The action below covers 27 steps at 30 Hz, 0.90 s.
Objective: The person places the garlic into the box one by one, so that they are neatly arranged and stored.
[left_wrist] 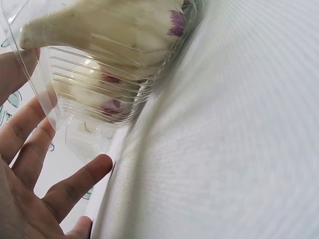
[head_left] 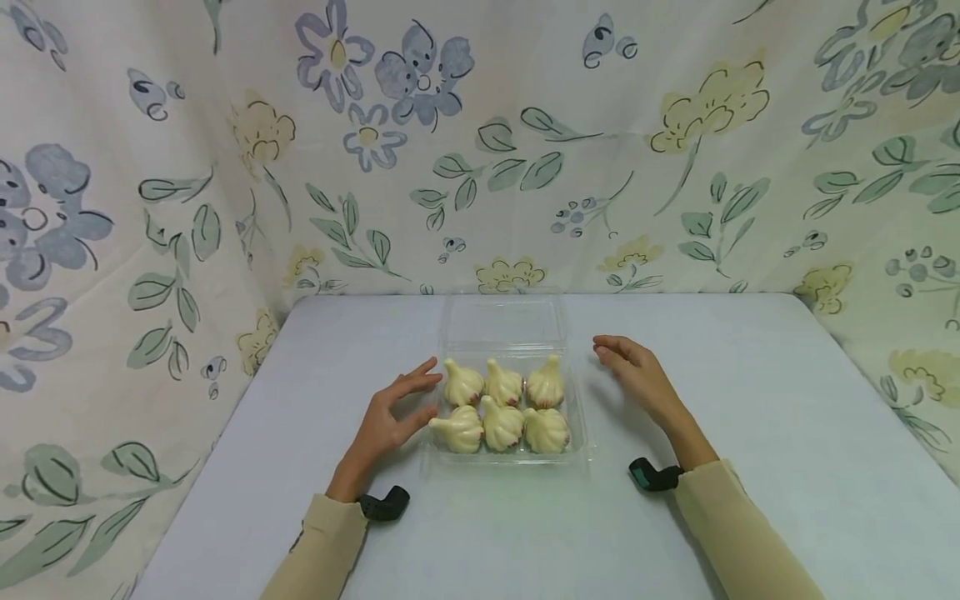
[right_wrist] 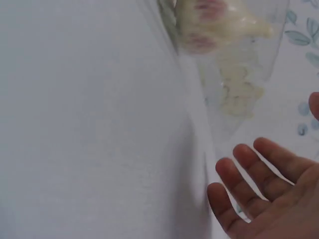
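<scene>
A clear plastic clamshell box (head_left: 510, 459) stands on the table with its lid (head_left: 502, 323) laid back. Whole garlic bulbs fill it in two rows of three, among them a front left bulb (head_left: 461, 431) whose stem points left. My left hand (head_left: 390, 421) is at the box's left side, fingers spread and thumb beside that stem. In the left wrist view its fingertips reach the rim of the ribbed box wall (left_wrist: 99, 84). To the right of the box, my right hand (head_left: 641, 375) hovers apart from it, fingers extended and nothing in its grasp.
A white cloth-covered table (head_left: 765, 417) spreads around the box. Behind it and along both sides hangs a floral curtain (head_left: 465, 167). Each wrist wears a small black camera, such as the left one (head_left: 385, 504).
</scene>
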### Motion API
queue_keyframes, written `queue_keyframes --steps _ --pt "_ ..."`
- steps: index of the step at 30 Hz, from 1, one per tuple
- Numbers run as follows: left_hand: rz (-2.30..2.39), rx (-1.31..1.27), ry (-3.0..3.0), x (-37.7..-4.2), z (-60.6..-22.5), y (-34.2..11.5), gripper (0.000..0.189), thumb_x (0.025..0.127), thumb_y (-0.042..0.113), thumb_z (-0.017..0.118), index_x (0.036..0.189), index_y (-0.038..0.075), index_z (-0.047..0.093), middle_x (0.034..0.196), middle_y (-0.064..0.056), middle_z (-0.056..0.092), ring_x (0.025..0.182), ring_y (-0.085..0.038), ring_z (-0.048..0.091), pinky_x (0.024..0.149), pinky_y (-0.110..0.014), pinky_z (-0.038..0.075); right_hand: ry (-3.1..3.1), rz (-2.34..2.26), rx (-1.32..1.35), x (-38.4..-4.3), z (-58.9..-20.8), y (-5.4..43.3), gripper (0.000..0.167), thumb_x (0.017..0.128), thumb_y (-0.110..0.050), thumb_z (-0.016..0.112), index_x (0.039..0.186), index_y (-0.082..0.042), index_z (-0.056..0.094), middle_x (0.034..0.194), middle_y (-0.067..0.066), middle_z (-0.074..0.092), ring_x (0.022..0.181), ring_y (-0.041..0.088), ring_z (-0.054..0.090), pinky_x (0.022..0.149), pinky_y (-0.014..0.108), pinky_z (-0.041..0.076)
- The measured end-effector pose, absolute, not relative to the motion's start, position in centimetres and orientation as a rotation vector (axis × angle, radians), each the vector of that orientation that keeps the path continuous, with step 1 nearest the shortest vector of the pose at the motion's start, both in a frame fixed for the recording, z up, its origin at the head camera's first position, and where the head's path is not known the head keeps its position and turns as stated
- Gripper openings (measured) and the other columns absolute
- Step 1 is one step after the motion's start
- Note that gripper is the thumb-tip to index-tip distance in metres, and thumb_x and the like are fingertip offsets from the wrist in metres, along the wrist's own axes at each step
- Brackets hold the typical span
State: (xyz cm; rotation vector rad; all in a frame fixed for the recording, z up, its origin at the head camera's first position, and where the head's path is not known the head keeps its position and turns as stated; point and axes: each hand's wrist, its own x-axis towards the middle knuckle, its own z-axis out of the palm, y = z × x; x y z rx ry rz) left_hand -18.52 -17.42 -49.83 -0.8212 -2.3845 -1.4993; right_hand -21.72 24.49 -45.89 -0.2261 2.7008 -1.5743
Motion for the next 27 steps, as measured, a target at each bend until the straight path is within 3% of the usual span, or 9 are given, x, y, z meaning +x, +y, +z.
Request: queue_keyframes --steps 4,8,11,23,27 --pt "-1.505 -0.825 -2.381 -18.4 -49.7 -17.4 0.044 0.090 0.006 0.074 0.133 0.002 0.065 0.156 -0.011 0.050 0.130 -0.031 0.062 0.118 -0.077 0.015 2.636 -1.574 -0.233 -23.4 -46.4 24.4 0.057 0.108 -0.037 0.046 0.152 0.001 0.044 0.157 0.021 0.045 0.142 0.035 0.045 0.113 0.048 0.042" --pt "-1.516 -0.831 -2.380 -18.3 -49.7 -17.4 0.044 0.090 0.006 0.074 0.133 0.002 0.065 0.157 -0.011 0.049 0.130 -0.031 0.061 0.118 -0.077 0.015 2.647 -1.500 -0.236 -25.2 -46.7 24.0 0.064 0.107 -0.044 0.046 0.153 0.000 0.042 0.157 0.024 0.044 0.150 0.042 0.035 0.122 0.060 0.028" --pt "-1.516 -0.831 -2.377 -18.4 -49.8 -17.5 0.045 0.090 0.006 0.074 0.134 0.004 0.065 0.157 -0.010 0.049 0.132 -0.030 0.060 0.118 -0.077 0.015 2.644 -1.450 -0.240 -26.4 -46.7 23.6 0.068 0.105 -0.053 0.047 0.153 -0.004 0.043 0.155 0.021 0.047 0.148 0.040 0.037 0.122 0.060 0.028" --pt "-1.509 -0.829 -2.382 -18.4 -49.9 -17.4 0.044 0.090 0.007 0.074 0.134 0.005 0.066 0.157 -0.009 0.050 0.132 -0.018 0.061 0.119 -0.075 0.015 2.589 -1.413 -0.200 -29.6 -46.3 21.6 0.068 0.105 -0.050 0.049 0.151 -0.001 0.044 0.155 0.022 0.046 0.140 0.040 0.047 0.119 0.056 0.035" --pt "-1.507 -0.819 -2.394 -18.5 -49.9 -17.4 0.045 0.091 0.008 0.074 0.135 0.007 0.066 0.157 -0.007 0.049 0.133 -0.022 0.060 0.120 -0.075 0.014 2.571 -1.445 -0.183 -29.8 -46.1 20.9 0.068 0.104 -0.049 0.051 0.151 0.000 0.044 0.155 0.022 0.046 0.139 0.039 0.046 0.118 0.055 0.036"
